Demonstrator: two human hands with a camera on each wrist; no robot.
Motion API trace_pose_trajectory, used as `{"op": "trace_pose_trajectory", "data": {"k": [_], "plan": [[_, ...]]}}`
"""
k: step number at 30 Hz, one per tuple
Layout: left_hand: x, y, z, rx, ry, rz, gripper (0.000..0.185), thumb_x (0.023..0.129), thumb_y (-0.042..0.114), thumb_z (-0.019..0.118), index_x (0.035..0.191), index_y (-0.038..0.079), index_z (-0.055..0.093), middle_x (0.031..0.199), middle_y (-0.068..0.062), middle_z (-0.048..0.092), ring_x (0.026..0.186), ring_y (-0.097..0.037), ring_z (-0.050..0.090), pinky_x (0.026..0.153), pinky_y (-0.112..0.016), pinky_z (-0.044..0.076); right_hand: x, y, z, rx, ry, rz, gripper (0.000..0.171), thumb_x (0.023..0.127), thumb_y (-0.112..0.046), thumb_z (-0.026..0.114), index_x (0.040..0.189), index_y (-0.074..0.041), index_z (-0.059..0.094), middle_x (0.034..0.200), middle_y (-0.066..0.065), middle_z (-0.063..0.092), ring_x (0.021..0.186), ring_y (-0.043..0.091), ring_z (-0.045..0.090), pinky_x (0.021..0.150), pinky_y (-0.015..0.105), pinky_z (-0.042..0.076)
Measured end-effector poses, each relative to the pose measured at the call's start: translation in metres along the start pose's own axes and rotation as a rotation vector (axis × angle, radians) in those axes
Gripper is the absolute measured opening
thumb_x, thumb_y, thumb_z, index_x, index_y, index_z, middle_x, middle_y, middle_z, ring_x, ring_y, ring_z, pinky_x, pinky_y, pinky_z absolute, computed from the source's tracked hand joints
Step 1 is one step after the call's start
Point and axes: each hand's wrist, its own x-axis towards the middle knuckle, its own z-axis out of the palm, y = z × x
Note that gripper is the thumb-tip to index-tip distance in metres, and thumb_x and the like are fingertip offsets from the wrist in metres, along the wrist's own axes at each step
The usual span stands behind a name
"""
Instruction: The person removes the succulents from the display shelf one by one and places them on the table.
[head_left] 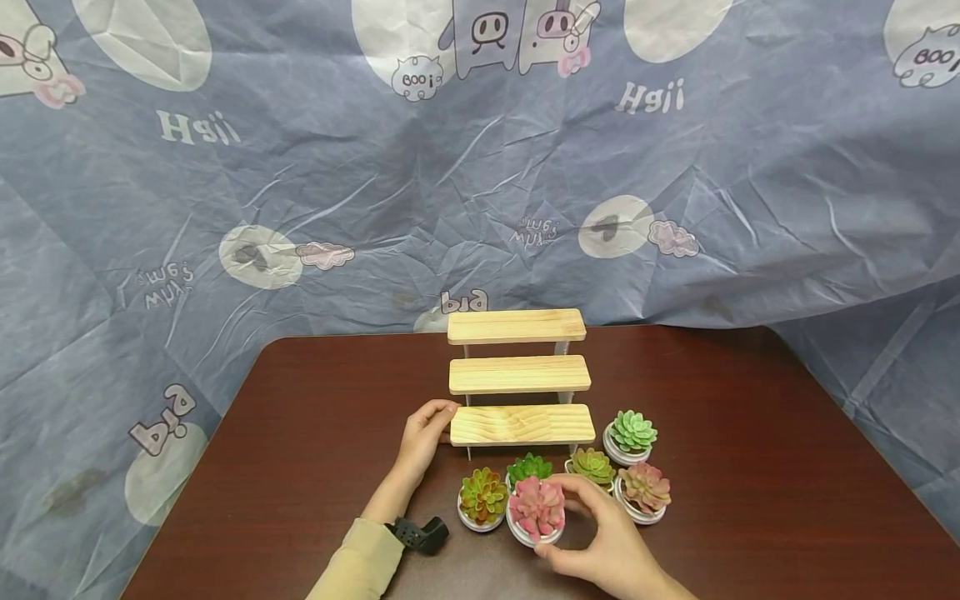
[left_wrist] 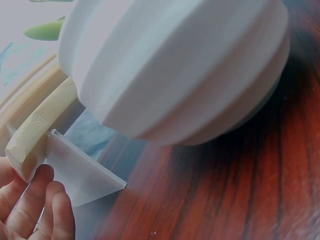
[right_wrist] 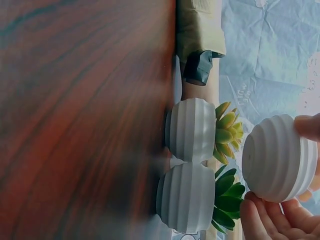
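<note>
A three-step wooden display stand [head_left: 521, 375] with clear side supports stands on the table. My left hand [head_left: 420, 437] grips the left end of its lowest board [left_wrist: 42, 122], fingertips beside the clear support [left_wrist: 85, 167]. My right hand [head_left: 603, 537] holds a pink potted succulent [head_left: 537, 507] by its white ribbed pot [right_wrist: 277, 157], raised off the table. Behind and below it, a dark green succulent [head_left: 529, 468] is partly hidden. To its left stands a yellow-green, red-tipped succulent [head_left: 483, 498]. A large white ribbed pot [left_wrist: 185, 65] fills the near left wrist view.
Right of the held pot stand an olive-green succulent [head_left: 591, 468], a reddish one [head_left: 645, 488] and a light green one [head_left: 632, 435]. The dark red-brown table [head_left: 750, 467] backs onto a blue printed cloth [head_left: 420, 183]. A black band [head_left: 420, 535] is on my left wrist.
</note>
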Motion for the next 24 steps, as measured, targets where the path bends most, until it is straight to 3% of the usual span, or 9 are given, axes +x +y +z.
{"op": "trace_pose_trajectory", "data": {"k": [13,24], "plan": [[0.0,0.0,0.0,0.0,0.003,-0.002,0.023,0.097,0.014,0.053,0.105,-0.005,0.064,0.085,-0.004,0.064,0.073,-0.021,0.059,0.062,-0.029,0.051,-0.011,0.007,0.004,-0.009,-0.024,-0.024,0.067,0.062,-0.008,0.088,0.12,-0.011,0.054,0.114,0.004,0.059,0.097,0.011,0.062,0.086,0.016,0.045],[0.0,0.0,0.001,0.006,0.006,-0.008,0.023,0.097,0.014,0.053,0.105,-0.005,0.064,0.086,-0.005,0.065,0.073,-0.021,0.059,0.062,-0.03,0.051,-0.017,0.016,0.008,0.032,-0.066,-0.042,0.065,0.065,-0.009,0.087,0.12,-0.008,0.053,0.115,0.011,0.056,0.099,0.013,0.061,0.084,0.022,0.048]]}}
